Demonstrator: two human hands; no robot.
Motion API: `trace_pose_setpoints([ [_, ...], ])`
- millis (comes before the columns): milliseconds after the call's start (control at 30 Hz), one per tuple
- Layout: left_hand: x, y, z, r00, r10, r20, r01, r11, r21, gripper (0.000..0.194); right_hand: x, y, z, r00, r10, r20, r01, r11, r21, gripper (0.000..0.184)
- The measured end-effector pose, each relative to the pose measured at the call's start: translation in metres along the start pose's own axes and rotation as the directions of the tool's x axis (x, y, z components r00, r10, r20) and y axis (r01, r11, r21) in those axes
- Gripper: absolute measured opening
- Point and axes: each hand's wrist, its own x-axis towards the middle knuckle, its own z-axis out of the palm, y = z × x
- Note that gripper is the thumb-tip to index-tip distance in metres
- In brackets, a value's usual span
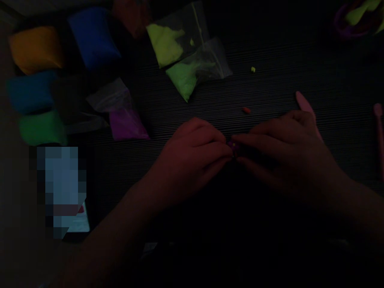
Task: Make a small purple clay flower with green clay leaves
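Note:
A small purple clay piece (pixel 233 146) with a tiny yellow spot is pinched between the fingertips of both hands, low over the dark table. My left hand (pixel 199 154) has its fingers curled together, their tips against the piece's left side. From the other side, my right hand (pixel 282 148) holds it between thumb and forefinger. The fingers cover much of the piece, and the light is very dim. A pink clay knife (pixel 304 103) lies partly hidden behind my right hand. Just beyond the fingertips rests a small red-orange clay bit (pixel 246 110).
Clay bags lie at the left and back: purple (pixel 127 124), light green (pixel 184 78), yellow (pixel 166 44), blue (pixel 93 38), orange (pixel 36 48). A yellow crumb (pixel 253 69), another pink tool (pixel 379 132) and a purple-rimmed container (pixel 339 30) are farther right. A lit, blurred-out screen (pixel 79 222) stands left.

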Motion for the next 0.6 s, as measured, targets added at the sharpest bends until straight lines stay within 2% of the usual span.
trace_pose_setpoints([
  [367, 0.0003, -0.0001, 0.0023, 1.0, 0.01, -0.008, -0.01, 1.0, 0.025, 0.009, -0.0004, -0.0004, -0.0014, 1.0, 0.016, 0.012, -0.016, 1.0, 0.009, 0.028],
  [600, 0.0015, -0.0002, -0.0034, 0.999, -0.038, 0.024, 0.038, 0.999, -0.005, 0.013, -0.0005, -0.0005, -0.0009, 1.0, 0.013, 0.011, -0.013, 1.0, 0.012, 0.028],
])
